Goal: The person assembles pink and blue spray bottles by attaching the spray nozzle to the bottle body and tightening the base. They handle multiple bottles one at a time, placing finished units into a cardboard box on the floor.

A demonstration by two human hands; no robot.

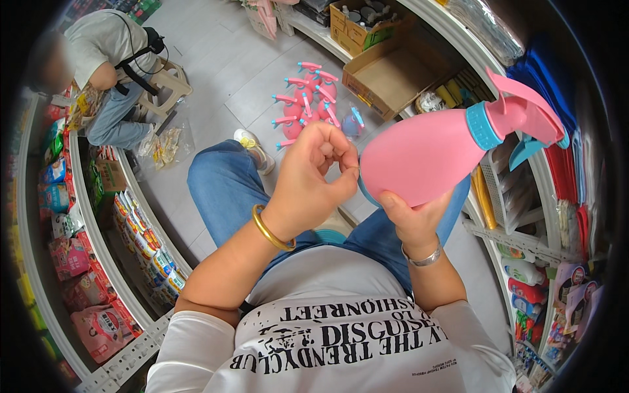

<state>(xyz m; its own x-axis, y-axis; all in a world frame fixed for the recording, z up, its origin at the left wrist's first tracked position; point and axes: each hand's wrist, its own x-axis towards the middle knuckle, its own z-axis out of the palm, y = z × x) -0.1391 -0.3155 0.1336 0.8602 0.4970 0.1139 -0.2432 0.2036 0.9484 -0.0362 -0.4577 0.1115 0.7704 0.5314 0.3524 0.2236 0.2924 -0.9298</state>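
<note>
A pink spray bottle [426,157] with a blue collar and a pink trigger head lies tilted in my right hand [419,216], its head toward the upper right. That hand is closed around the lower side of the bottle's body, thumb on the near face. My left hand [311,180] is beside the bottle's base, fingers curled in and thumb against them in a pinch. Whatever it pinches, if anything, is too small to make out. On the floor beyond my hands stands a group of several pink spray bottles [308,101] with blue nozzles, and a bluish one [352,123] at its right edge.
An open cardboard box [386,72] sits on the shelf at the right, near a box of cans [360,26]. Packaged goods [151,249] fill the left shelves. A person [111,72] bends over on a stool [170,85] at the upper left, near plastic bags [164,147].
</note>
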